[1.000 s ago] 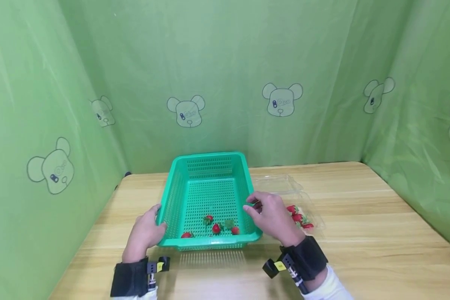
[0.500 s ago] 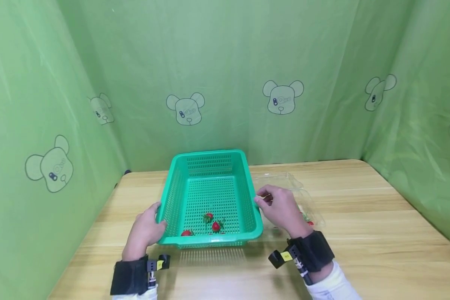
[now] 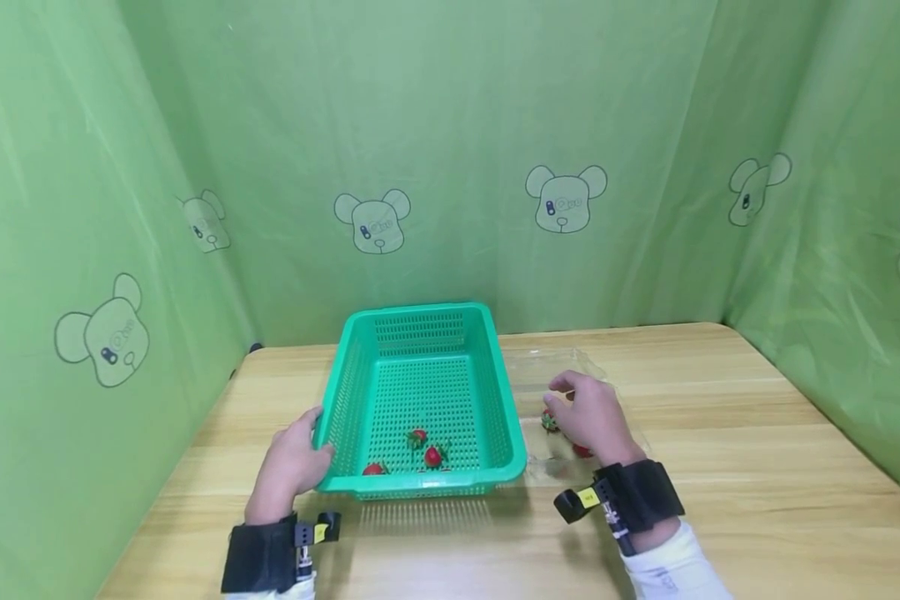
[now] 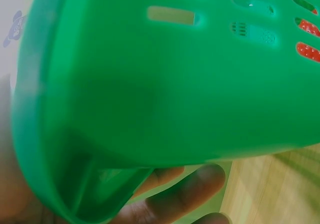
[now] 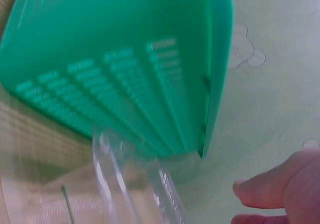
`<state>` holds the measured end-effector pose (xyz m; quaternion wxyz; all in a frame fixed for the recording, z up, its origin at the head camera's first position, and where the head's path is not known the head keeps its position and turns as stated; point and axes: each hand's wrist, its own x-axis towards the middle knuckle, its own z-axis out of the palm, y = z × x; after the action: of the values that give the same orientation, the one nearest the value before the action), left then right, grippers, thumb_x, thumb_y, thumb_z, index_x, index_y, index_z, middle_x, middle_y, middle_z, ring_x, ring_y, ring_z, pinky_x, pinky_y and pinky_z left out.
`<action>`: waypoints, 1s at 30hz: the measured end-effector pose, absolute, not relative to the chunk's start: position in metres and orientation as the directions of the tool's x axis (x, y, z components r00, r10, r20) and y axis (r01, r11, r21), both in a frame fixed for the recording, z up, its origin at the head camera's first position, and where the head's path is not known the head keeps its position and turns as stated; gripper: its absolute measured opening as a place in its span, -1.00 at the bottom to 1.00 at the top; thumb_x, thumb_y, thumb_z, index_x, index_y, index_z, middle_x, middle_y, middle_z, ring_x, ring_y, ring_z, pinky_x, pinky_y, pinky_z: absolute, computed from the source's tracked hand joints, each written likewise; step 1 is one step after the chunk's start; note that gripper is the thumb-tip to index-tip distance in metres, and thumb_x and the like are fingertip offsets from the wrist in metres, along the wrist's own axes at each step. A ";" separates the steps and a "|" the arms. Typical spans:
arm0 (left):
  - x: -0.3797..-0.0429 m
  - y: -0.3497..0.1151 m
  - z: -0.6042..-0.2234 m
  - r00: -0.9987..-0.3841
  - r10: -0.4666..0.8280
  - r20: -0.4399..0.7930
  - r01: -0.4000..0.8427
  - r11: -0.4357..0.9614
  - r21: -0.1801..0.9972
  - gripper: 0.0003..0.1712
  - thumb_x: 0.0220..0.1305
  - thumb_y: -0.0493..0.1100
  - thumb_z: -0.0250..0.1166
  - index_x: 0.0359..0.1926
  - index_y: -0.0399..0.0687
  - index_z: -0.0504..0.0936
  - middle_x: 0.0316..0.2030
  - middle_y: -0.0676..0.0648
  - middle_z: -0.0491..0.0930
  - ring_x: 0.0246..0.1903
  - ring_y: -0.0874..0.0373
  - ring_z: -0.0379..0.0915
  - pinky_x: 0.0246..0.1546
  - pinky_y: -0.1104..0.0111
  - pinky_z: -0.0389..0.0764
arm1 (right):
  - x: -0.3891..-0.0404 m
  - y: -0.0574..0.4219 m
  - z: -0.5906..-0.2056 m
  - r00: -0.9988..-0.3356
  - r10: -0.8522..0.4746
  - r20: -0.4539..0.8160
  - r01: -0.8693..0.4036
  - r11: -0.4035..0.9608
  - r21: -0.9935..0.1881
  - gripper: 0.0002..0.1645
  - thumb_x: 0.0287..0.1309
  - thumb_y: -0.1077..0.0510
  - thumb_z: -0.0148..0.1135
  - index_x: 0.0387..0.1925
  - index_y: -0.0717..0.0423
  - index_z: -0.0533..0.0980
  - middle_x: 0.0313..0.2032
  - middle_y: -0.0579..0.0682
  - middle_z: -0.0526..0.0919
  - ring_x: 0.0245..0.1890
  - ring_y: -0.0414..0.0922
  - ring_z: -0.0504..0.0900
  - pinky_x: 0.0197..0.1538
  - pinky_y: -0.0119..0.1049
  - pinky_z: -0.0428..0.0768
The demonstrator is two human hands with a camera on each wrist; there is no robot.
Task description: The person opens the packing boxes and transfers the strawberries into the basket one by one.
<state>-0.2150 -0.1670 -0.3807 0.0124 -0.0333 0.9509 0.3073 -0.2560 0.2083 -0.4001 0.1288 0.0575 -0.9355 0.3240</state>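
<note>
- Gripping green basket (image 3: 420,482) by L rim w/ left hand (image 3: 291,458); prob. light, springy plastic.
- Hovering over clear box (image 3: 543,463) w/ right hand (image 3: 591,415), thumb & finger apart, w/ nothing seen btwn.
- See 1 strawberry (image 3: 549,421) just below R thumb: likely light, soft, easily bruised; pinch gently nr leafy end.
- Poss. slippery if wet.

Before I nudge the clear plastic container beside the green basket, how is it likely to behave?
The clear plastic container will probably flex, as it is see-through and looks thin. It is probably light and apt to slide, with few strawberries showing there, though the right hand hides part. They may roll if it tilts, being rounded.
</note>
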 end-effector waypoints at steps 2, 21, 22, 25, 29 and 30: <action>-0.215 -0.167 -0.381 -0.997 -0.056 -0.047 -0.072 0.808 0.584 -0.30 0.27 -0.27 0.10 0.39 -0.33 0.09 0.22 -0.48 0.33 -0.14 -0.17 0.41 -0.31 0.15 0.51 | -0.258 0.212 -0.402 -0.969 -0.011 0.248 -0.162 0.784 -0.599 -0.69 0.21 0.16 0.16 -0.10 0.30 0.54 -0.06 0.32 0.62 -0.04 0.25 0.52 -0.05 0.17 0.51; -0.215 -0.167 -0.381 -0.998 -0.054 -0.025 -0.059 0.811 0.582 -0.31 0.25 -0.28 0.11 0.37 -0.33 0.13 0.22 -0.46 0.34 -0.06 -0.19 0.41 -0.19 0.03 0.51 | -0.272 0.221 -0.429 -0.999 0.043 0.029 0.016 0.794 -0.608 -0.68 0.11 0.26 0.23 -0.09 0.33 0.54 -0.14 0.33 0.60 -0.24 0.10 0.55 -0.23 -0.02 0.56; -0.216 -0.167 -0.381 -0.998 -0.054 -0.026 -0.059 0.810 0.583 -0.31 0.25 -0.28 0.11 0.37 -0.33 0.13 0.22 -0.46 0.34 -0.06 -0.19 0.41 -0.18 0.03 0.51 | -0.273 0.221 -0.430 -0.999 0.045 0.030 0.018 0.798 -0.603 -0.68 0.09 0.26 0.24 -0.10 0.33 0.55 -0.14 0.34 0.60 -0.25 0.10 0.55 -0.24 -0.03 0.56; -0.216 -0.167 -0.381 -0.998 -0.054 -0.027 -0.060 0.811 0.582 -0.31 0.25 -0.28 0.11 0.38 -0.33 0.13 0.22 -0.46 0.35 -0.08 -0.19 0.41 -0.19 0.04 0.51 | -0.274 0.222 -0.433 -0.998 0.052 0.028 0.025 0.805 -0.593 -0.71 0.04 0.28 0.27 -0.16 0.32 0.58 -0.17 0.33 0.62 -0.31 0.08 0.54 -0.29 -0.06 0.56; -0.215 -0.167 -0.381 -0.998 -0.058 -0.031 -0.065 0.815 0.576 -0.30 0.26 -0.27 0.12 0.38 -0.32 0.12 0.22 -0.46 0.34 -0.09 -0.19 0.41 -0.23 0.07 0.52 | -0.274 0.222 -0.434 -0.998 0.053 0.014 0.035 0.818 -0.574 -0.74 0.00 0.26 0.32 -0.22 0.31 0.60 -0.24 0.28 0.64 -0.36 0.05 0.52 -0.34 -0.12 0.53; -0.215 -0.167 -0.382 -0.998 -0.059 -0.030 -0.066 0.816 0.575 -0.30 0.26 -0.27 0.12 0.38 -0.32 0.12 0.22 -0.46 0.34 -0.10 -0.19 0.41 -0.24 0.08 0.52 | -0.274 0.222 -0.434 -0.999 0.050 0.008 0.037 0.820 -0.571 -0.74 -0.02 0.26 0.33 -0.23 0.31 0.60 -0.26 0.27 0.64 -0.37 0.05 0.52 -0.35 -0.12 0.52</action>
<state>-0.2154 -0.1668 -0.3817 0.0056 -0.0328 0.9528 0.3019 -0.2737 0.2219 -0.4341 0.0112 -0.0229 -0.9539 0.2990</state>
